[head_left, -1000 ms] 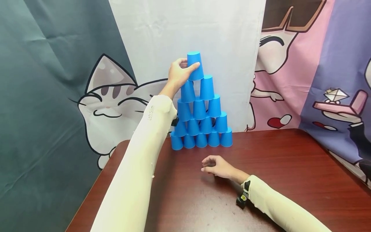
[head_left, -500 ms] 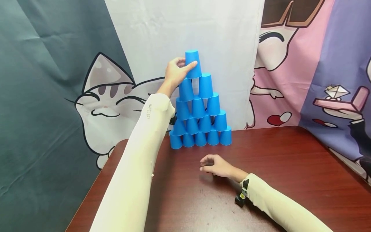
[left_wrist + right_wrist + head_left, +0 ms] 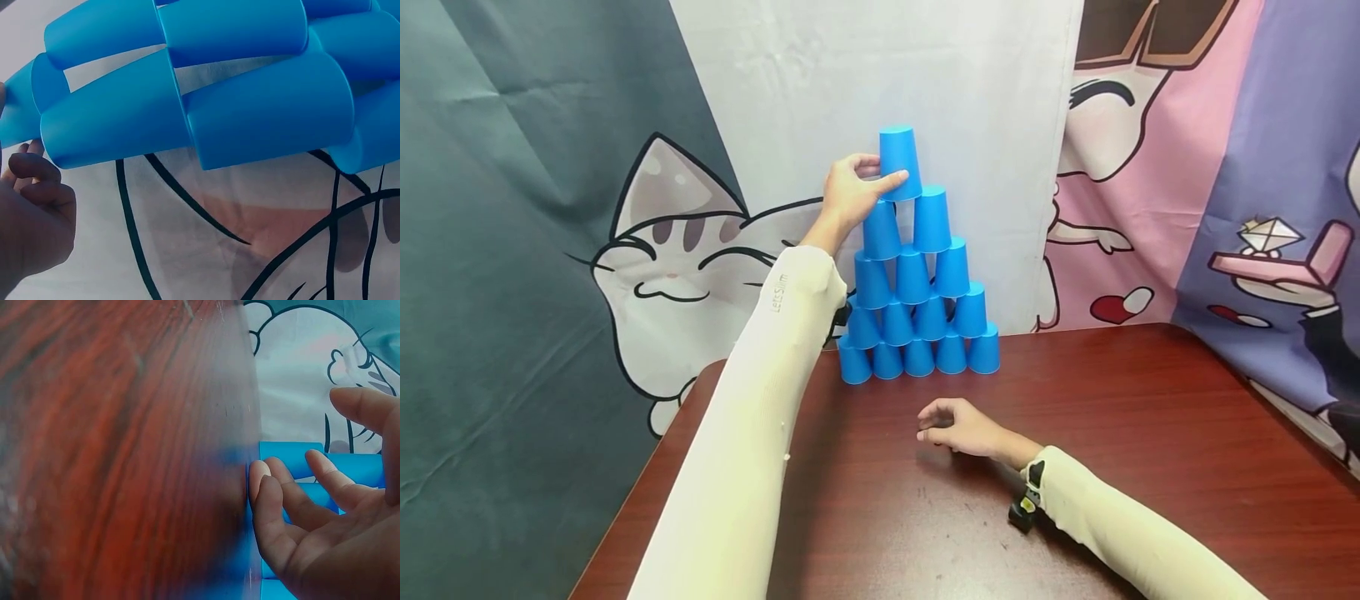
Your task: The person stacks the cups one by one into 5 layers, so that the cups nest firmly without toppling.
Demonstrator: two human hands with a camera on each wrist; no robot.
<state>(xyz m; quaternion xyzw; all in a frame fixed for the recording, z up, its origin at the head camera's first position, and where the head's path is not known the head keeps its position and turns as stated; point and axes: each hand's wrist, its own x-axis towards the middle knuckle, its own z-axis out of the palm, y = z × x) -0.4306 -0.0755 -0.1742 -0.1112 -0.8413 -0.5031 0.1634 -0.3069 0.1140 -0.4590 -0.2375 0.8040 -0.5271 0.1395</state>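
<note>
A pyramid of upside-down blue cups (image 3: 912,277) stands at the back of the table, in several rows. At its peak the top cup (image 3: 899,158) sits upside down across the two cups below. My left hand (image 3: 850,193) is at this cup's left side, thumb across its front low down and fingers at its far side. The left wrist view has the top cup (image 3: 22,103) at its left edge, with curled fingers (image 3: 36,172) against it. My right hand (image 3: 964,430) rests on the table in front of the pyramid, loosely curled, holding nothing.
The brown wooden table (image 3: 1120,400) extends to both sides and toward me. Close behind the pyramid hangs a printed cloth backdrop (image 3: 985,100) with cartoon figures. My left sleeve (image 3: 737,433) reaches up along the pyramid's left side.
My left hand has slid slightly down and left on the top cup, the thumb now lower on its front. The cup keeps its place on the stack. My right hand stays still.
</note>
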